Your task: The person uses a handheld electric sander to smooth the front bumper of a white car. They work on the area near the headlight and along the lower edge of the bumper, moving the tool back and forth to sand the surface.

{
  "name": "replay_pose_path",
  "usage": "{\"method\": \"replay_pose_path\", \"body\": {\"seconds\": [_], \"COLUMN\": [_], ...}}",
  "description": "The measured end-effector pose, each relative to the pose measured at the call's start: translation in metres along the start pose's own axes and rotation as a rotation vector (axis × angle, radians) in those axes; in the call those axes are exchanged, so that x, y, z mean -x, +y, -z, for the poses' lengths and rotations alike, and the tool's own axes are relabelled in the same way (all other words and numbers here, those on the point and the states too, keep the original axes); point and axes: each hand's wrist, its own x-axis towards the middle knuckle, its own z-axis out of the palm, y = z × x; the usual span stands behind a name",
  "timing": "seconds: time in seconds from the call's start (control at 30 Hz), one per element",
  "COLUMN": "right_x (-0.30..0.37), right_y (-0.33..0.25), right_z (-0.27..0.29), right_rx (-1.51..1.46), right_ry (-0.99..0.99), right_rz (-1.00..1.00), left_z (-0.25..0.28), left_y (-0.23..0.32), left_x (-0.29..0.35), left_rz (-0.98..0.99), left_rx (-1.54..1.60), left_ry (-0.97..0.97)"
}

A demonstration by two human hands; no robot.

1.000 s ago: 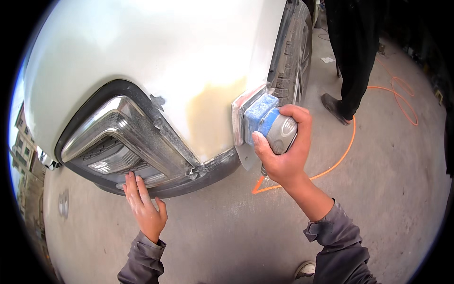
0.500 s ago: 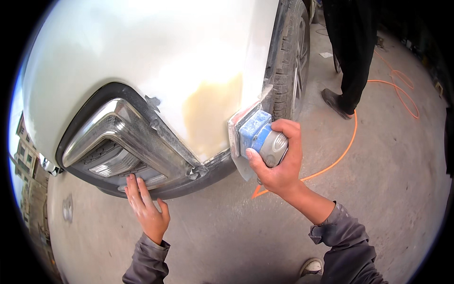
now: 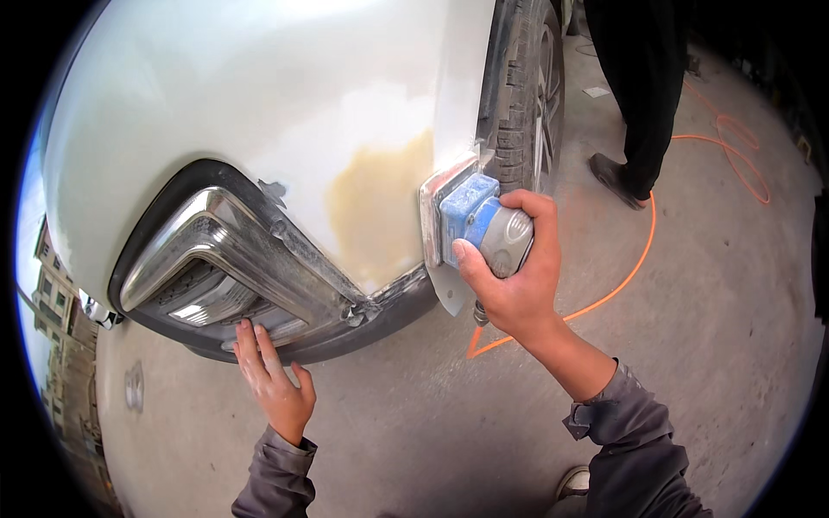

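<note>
Sander (image 3: 473,220) shifted up the panel, right hand (image 3: 509,276) gripping it.

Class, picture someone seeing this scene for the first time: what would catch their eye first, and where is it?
Probably the blue sander in the right hand, pressed against the white car body at centre, right beside a tan filler patch. Lower left, the left hand rests on the dusty chrome light trim; an orange hose snakes across the concrete floor.

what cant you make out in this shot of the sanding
Head view only:
- Sander pad face: hidden, pressed against the car panel.
- Right hand palm: hidden behind the sander.
- Bystander: cut off above the legs by the top edge.
- Orange hose end: hidden behind the right hand.
</note>
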Motion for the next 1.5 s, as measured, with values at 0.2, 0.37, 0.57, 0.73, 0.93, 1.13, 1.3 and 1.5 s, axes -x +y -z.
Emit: {"method": "replay_pose_path", "body": {"seconds": [0.2, 0.37, 0.57, 0.73, 0.93, 1.13, 1.3, 1.5], "right_x": [-0.037, -0.047, 0.012, -0.039, -0.014, -0.077, -0.033, -0.006], "right_y": [-0.009, -0.012, 0.01, -0.012, -0.008, 0.022, 0.015, -0.032], "right_z": [0.003, 0.001, -0.003, 0.003, 0.0, 0.04, 0.08, 0.08], "right_rx": [-0.022, -0.059, -0.051, 0.023, -0.016, 0.263, 0.172, 0.027], "right_ry": [0.026, 0.063, 0.015, 0.042, 0.001, 0.166, 0.165, 0.03], "right_rz": [-0.12, -0.109, -0.153, -0.038, 0.034, -0.37, -0.382, -0.4], "left_z": [0.002, 0.001, -0.004, -0.002, 0.0, 0.004, 0.01, 0.015], "left_y": [0.0, 0.001, -0.001, 0.001, 0.001, 0.008, 0.033, 0.12], "left_x": [0.001, 0.004, 0.002, 0.001, 0.003, 0.0, 0.012, -0.032], "left_rz": [0.017, 0.023, 0.01, 0.012, 0.007, 0.059, -0.162, -0.366], "left_rx": [0.013, 0.008, 0.024, 0.014, -0.018, 0.045, 0.178, 0.782], "left_ry": [0.003, -0.001, 0.034, 0.022, 0.007, -0.043, -0.049, -0.208]}}
